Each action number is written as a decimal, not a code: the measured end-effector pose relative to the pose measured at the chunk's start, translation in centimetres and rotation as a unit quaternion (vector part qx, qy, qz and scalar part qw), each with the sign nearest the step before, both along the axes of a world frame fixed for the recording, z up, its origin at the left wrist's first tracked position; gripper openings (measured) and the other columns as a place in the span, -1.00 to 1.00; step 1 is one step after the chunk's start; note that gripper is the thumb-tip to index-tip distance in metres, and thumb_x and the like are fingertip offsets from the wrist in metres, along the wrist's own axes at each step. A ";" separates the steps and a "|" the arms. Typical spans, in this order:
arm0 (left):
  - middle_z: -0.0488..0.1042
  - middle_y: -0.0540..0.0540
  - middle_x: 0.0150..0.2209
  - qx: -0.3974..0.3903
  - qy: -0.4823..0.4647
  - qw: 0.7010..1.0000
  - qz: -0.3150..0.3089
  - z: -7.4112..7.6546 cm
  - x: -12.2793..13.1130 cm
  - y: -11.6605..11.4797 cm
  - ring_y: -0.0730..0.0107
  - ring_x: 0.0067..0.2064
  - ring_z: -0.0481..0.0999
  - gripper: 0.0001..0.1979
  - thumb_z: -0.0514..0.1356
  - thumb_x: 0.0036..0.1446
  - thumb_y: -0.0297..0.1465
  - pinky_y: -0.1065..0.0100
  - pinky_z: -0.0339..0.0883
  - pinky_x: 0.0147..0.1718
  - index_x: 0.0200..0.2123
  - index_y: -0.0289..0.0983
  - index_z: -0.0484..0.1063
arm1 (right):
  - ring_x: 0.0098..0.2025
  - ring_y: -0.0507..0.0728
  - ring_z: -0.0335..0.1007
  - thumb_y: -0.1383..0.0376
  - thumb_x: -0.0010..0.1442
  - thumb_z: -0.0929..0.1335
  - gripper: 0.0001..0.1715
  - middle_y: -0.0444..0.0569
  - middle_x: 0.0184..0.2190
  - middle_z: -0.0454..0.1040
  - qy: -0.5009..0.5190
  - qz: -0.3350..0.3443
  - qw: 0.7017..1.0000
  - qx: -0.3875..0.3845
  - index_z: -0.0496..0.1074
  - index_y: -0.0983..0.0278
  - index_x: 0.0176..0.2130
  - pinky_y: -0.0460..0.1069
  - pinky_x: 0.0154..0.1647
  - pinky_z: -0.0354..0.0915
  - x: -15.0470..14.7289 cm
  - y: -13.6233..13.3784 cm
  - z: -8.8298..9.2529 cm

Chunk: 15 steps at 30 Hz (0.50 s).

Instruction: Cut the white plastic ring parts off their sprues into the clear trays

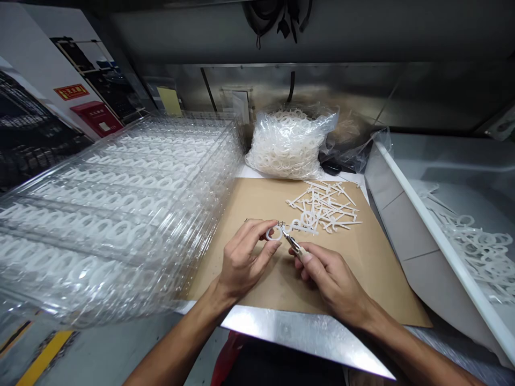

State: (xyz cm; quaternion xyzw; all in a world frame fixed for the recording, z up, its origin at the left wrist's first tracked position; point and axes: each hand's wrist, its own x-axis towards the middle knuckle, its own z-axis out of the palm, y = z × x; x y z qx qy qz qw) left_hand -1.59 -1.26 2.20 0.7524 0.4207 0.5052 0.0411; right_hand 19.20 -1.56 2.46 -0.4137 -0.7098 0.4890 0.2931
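Observation:
My left hand (245,257) pinches a white plastic ring (274,234) between thumb and fingertips above the cardboard. A thin white runner with further rings (306,219) extends to the right of it. My right hand (328,276) is closed around a pair of small nippers (293,244) with metal jaws and a pale handle. The jaw tips touch or nearly touch the right side of the ring; whether they are closed cannot be made out. Just beyond my right hand, a loose heap of white plastic runners (330,206) lies on the brown cardboard sheet (257,201).
At left stands a tall stack of clear plastic trays (132,198) filled with rows of white rings. A clear bag of white rings (292,142) sits behind the cardboard. A grey bin (434,225) at right contains more white parts (478,246). Cables (277,16) hang above.

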 end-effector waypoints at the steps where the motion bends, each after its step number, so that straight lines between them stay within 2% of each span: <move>1: 0.49 -0.09 -0.24 0.000 0.001 1.000 -0.001 0.0 0.0 0.0 0.43 -0.23 0.51 -0.72 0.22 0.26 -0.51 0.41 0.46 -0.21 0.04 -0.29 0.42 | -0.40 0.04 0.26 0.07 0.48 0.13 -0.56 -0.13 -0.41 0.35 -0.004 0.000 1.000 0.002 0.38 0.25 -0.24 -0.06 -0.33 0.24 0.0 0.0 0.0; 9: 0.48 -0.10 -0.24 0.003 0.008 1.000 -0.009 -0.1 0.0 0.0 0.42 -0.22 0.50 -0.72 0.21 0.27 -0.52 0.38 0.45 -0.18 0.05 -0.30 0.41 | -0.44 0.04 0.24 0.08 0.47 0.12 -0.57 -0.12 -0.43 0.33 -0.037 0.003 0.998 0.042 0.34 0.26 -0.28 -0.05 -0.39 0.21 0.0 0.1 -0.1; 15: 0.49 -0.10 -0.23 -0.005 0.014 1.000 -0.014 -0.3 -0.2 0.0 0.42 -0.21 0.50 -0.68 0.20 0.27 -0.53 0.36 0.43 -0.16 0.08 -0.28 0.39 | -0.40 0.05 0.26 0.10 0.48 0.11 -0.58 -0.11 -0.40 0.34 -0.043 0.009 0.998 0.035 0.35 0.25 -0.24 -0.04 -0.34 0.23 0.0 0.2 -0.2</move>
